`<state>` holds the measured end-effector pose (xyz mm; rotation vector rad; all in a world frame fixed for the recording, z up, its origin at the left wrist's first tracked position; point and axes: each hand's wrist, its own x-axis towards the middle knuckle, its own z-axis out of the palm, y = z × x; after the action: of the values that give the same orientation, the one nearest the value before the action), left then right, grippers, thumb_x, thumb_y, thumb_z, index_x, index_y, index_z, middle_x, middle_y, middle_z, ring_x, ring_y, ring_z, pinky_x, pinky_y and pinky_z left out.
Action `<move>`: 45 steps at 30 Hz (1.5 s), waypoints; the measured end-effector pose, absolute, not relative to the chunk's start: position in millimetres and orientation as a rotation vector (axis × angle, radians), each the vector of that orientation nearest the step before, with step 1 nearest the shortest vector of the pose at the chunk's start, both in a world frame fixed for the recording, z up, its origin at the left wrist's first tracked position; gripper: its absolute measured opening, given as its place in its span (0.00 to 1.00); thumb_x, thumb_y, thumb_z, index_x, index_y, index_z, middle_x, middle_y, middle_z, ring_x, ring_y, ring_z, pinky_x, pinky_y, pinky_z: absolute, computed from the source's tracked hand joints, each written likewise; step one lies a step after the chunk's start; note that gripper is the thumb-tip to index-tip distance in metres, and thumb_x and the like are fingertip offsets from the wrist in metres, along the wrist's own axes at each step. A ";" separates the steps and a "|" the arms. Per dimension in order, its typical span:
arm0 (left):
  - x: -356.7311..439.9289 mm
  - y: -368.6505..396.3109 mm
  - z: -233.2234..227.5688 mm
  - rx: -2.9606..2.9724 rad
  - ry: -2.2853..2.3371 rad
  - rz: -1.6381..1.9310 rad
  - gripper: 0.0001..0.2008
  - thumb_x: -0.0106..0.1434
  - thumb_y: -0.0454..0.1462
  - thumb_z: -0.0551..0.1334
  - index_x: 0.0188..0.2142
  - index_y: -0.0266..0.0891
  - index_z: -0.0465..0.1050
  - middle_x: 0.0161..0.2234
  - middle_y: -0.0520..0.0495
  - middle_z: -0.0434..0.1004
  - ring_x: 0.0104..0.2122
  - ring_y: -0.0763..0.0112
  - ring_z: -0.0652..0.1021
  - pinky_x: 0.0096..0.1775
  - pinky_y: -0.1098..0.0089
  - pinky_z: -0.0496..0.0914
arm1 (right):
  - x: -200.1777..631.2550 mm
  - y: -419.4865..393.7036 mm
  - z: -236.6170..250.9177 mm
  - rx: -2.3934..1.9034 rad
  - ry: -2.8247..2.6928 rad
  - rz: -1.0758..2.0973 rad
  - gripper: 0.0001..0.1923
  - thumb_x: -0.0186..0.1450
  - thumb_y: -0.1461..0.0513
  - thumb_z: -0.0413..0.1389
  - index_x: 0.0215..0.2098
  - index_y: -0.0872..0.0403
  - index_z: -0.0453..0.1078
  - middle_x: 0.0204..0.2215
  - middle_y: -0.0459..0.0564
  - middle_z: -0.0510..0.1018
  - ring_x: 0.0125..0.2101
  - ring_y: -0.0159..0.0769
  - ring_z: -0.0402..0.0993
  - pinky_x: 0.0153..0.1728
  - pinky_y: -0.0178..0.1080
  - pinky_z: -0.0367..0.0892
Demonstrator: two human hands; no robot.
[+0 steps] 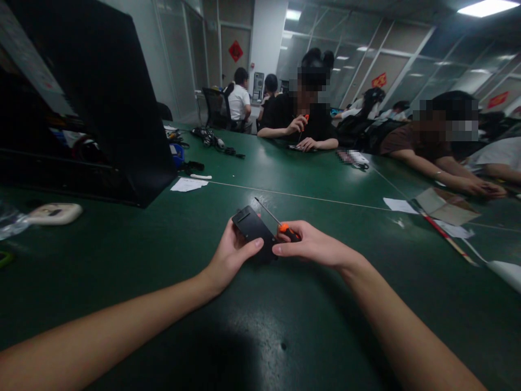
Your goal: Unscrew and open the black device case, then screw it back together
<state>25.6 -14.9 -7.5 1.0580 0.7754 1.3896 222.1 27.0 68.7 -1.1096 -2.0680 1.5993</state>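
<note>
My left hand [235,251] is closed around a flat black rectangular case [253,225], its thumb lying across the upper face. A raised bar shows near the far end of the case; I cannot make out what kind of device it is. In my right hand [311,243] is a screwdriver [290,232] with an orange and black handle. Its thin metal shaft points up and to the left, with the tip above the far end of the case. The right thumb lies at the near right edge of the case.
A large black box [93,98] stands on the green table [163,304] at left. Nearby are a white paper [189,184], cables [211,140] and a beige object [56,214]. Across the table a person [301,117] holds a screwdriver. A cardboard piece [446,206] lies at right.
</note>
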 end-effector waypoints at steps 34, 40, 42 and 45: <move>4.8 -4.5 -5.0 2.460 1.164 0.793 0.18 0.66 0.49 0.65 0.49 0.41 0.78 0.43 0.45 0.82 0.41 0.59 0.77 0.46 0.60 0.70 | 274.6 6.1 136.5 -1.788 -2.766 0.466 0.30 0.69 0.40 0.48 0.35 0.53 0.82 0.29 0.53 0.83 0.26 0.38 0.75 0.27 0.37 0.62; 4.0 -3.9 -7.0 2.464 1.160 0.813 0.19 0.66 0.50 0.64 0.49 0.41 0.77 0.44 0.45 0.82 0.42 0.60 0.78 0.47 0.59 0.71 | 275.1 -2.9 138.4 -1.808 -2.854 0.424 0.27 0.68 0.40 0.52 0.38 0.49 0.83 0.34 0.54 0.85 0.31 0.43 0.79 0.30 0.39 0.66; 3.4 -3.5 -7.5 2.470 1.146 0.817 0.19 0.66 0.50 0.65 0.49 0.40 0.77 0.45 0.45 0.82 0.43 0.59 0.78 0.48 0.58 0.71 | 270.7 -2.9 135.8 -1.798 -2.881 0.400 0.26 0.68 0.41 0.52 0.37 0.48 0.83 0.33 0.53 0.85 0.31 0.43 0.79 0.30 0.40 0.66; 2.7 -3.5 -8.0 2.466 1.130 0.828 0.22 0.63 0.51 0.67 0.51 0.40 0.77 0.46 0.45 0.82 0.43 0.59 0.78 0.47 0.58 0.72 | 265.4 -2.6 134.2 -1.819 -2.901 0.377 0.25 0.67 0.41 0.53 0.36 0.48 0.83 0.32 0.53 0.85 0.29 0.43 0.79 0.29 0.39 0.65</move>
<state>2.7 -3.5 -8.0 2.4665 1.1297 0.8284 265.4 -2.6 134.2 -1.8190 -2.9006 0.3766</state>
